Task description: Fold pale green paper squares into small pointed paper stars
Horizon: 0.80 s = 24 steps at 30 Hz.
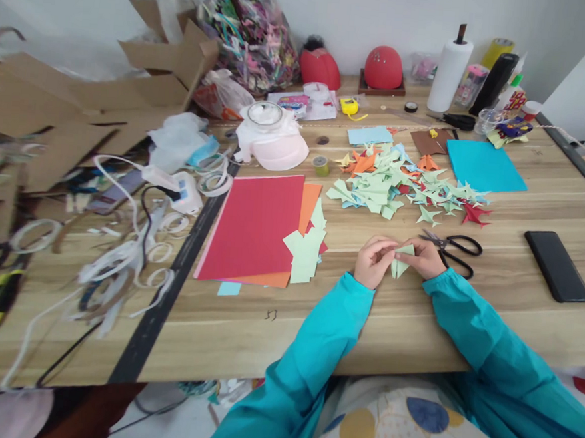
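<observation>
Folded green paper (398, 269) sits between both hands, near the front side of the wooden table (244, 342). Left hand (374, 259): thumb and fingertips pinch its left edge. Right hand (424, 258): thumb and forefinger pinch its right side, partly covering it; the remaining fingers are curled and hard to make out. The two hands are close together, the paper bridging them.

Teal sleeves (333, 318) cross the table's front edge, one to each side of the person's body. Bare wood shows between the wrists and that edge.

Tightest spot is at the right: scissors (442, 243) lie just beyond the right hand, blade tips towards the fingers, black handles near the cuff. Cannot tell whether they touch. Further right, across bare wood, a black phone (558, 265) lies at a slant.

Left side: loose green pieces (306, 256) overlap the right edge of a stack of colored sheets (256, 230), red uppermost, with a strip of wood before the left hand. Left of the stack, a black strip (167, 290) runs back from the front edge; tangled cables (119, 260) lie past it.

Beyond the hands, a heap of folded paper shapes (383, 178) spreads sideways, a blue sheet (486, 166) at its far right.
</observation>
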Each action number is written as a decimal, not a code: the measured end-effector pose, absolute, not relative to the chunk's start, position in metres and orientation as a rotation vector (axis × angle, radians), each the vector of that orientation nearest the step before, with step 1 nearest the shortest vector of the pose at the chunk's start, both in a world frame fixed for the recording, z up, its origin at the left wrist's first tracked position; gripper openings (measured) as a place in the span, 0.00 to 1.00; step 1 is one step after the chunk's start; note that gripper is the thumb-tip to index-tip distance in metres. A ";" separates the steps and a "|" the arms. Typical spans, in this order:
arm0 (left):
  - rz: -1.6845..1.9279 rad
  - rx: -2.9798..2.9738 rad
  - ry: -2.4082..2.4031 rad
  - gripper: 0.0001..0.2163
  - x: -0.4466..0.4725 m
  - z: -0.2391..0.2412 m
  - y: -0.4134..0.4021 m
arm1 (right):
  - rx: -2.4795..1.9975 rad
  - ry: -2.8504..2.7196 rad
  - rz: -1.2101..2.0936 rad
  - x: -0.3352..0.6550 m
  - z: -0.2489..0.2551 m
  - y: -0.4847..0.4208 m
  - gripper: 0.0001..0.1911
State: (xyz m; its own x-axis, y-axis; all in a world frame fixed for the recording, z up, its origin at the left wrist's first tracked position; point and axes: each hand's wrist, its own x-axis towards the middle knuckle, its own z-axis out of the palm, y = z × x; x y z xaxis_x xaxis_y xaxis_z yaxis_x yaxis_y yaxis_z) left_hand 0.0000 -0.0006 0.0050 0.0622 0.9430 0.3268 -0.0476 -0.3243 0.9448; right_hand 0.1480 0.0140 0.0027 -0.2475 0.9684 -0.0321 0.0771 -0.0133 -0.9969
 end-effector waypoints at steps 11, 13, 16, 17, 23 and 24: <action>1.439 1.177 1.124 0.06 -0.001 -0.005 0.006 | -1.100 -1.384 1.447 0.153 0.002 0.012 0.19; 1.455 1.064 1.151 0.08 -0.003 -0.007 0.009 | -1.089 -1.334 1.461 0.154 0.002 0.013 0.19; 1.463 0.969 1.151 0.09 -0.002 -0.009 0.010 | -1.095 -1.336 1.480 0.154 0.001 0.013 0.16; 1.462 0.958 1.144 0.10 -0.002 -0.009 0.010 | -1.098 -1.364 1.477 0.154 0.001 0.013 0.16; 1.447 0.996 1.132 0.12 0.001 -0.008 0.009 | -1.093 -1.411 1.456 0.154 0.002 0.012 0.14; 1.453 1.002 1.132 0.12 0.001 -0.008 0.009 | -1.088 -1.403 1.463 0.154 0.003 0.011 0.14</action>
State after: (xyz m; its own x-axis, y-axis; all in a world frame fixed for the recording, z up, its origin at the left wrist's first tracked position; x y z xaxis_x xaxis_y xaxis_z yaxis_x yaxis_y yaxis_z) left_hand 0.0008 0.0085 -0.0078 -0.1593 0.9867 0.0309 -0.2117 -0.0648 0.9752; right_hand 0.1539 0.0113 0.0027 -0.2938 0.9547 -0.0466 0.0071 -0.0465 -0.9989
